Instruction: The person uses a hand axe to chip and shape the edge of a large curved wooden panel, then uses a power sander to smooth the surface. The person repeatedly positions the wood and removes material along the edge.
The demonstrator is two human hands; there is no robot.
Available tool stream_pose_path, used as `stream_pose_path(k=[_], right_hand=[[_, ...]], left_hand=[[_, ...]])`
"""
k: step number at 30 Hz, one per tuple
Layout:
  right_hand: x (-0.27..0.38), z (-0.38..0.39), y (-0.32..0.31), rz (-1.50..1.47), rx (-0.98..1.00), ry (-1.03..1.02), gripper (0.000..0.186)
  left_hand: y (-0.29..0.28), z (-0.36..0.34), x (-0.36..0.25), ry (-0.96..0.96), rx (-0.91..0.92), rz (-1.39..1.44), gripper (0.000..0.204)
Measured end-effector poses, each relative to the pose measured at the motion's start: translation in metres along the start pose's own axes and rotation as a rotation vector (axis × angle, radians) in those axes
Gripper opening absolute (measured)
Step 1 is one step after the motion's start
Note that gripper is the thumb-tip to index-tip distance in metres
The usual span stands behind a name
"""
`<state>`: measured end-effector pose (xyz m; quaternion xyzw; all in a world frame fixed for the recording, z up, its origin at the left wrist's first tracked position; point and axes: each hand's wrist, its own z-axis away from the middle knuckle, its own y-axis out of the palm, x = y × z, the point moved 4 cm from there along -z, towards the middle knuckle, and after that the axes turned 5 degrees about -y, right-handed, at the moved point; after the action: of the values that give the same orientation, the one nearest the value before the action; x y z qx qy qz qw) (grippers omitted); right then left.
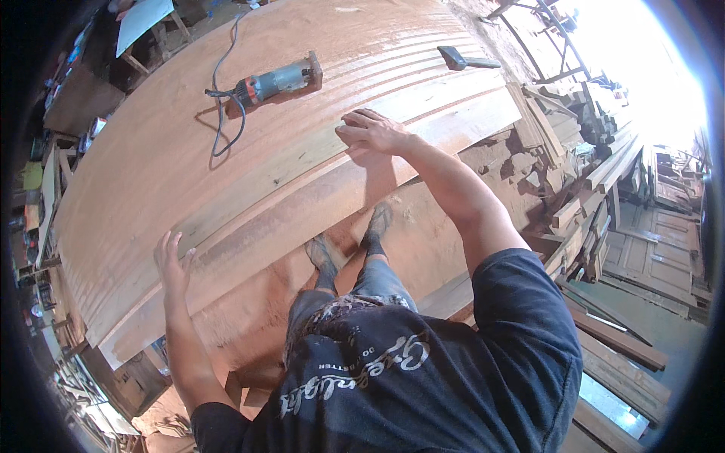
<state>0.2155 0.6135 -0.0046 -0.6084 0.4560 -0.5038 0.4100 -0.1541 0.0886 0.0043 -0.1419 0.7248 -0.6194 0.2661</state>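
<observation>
A long pale wooden plank (260,183) lies along the near side of a broad, dust-covered wooden panel (151,158). My left hand (174,262) is at the plank's left part, fingers spread over the near edge. Farther right, my right hand (374,133) reaches across the plank with its fingers stretched out and slightly bent. Neither hand is wrapped around anything. Beyond the plank a corded handheld power tool (276,82), grey and dark with orange-red parts, rests on its side. A dark-headed tool with a straight handle (464,59), perhaps a hammer, lies at the far right.
The power tool's cable (217,72) loops across the panel. Several parallel grooves or strips run along its right side. Stacked timber (615,166) and panelled doors (653,249) stand to the right. Wood offcuts (521,162) and sawdust cover the floor near my feet.
</observation>
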Motion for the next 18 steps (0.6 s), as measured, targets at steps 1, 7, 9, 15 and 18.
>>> stream_pose_path(k=[1,7,9,15,18], right_hand=[[-0.007,-0.001,0.004,0.027,0.027,-0.031,0.062],[-0.019,-0.011,0.010,-0.016,0.173,0.044,0.074],[-0.002,-0.020,-0.003,-0.092,0.248,0.143,0.081],[-0.019,-0.013,0.000,-0.105,0.281,0.203,0.085],[-0.017,-0.013,-0.008,-0.080,0.285,0.204,0.084]], left_hand=[[0.000,0.002,0.001,-0.011,0.005,-0.014,0.060],[-0.021,-0.008,0.000,-0.012,-0.007,0.014,0.074],[-0.029,-0.003,0.000,-0.004,-0.021,-0.018,0.075],[-0.012,0.007,0.017,-0.122,0.111,-0.142,0.086],[-0.004,-0.004,0.013,-0.129,0.168,-0.166,0.091]])
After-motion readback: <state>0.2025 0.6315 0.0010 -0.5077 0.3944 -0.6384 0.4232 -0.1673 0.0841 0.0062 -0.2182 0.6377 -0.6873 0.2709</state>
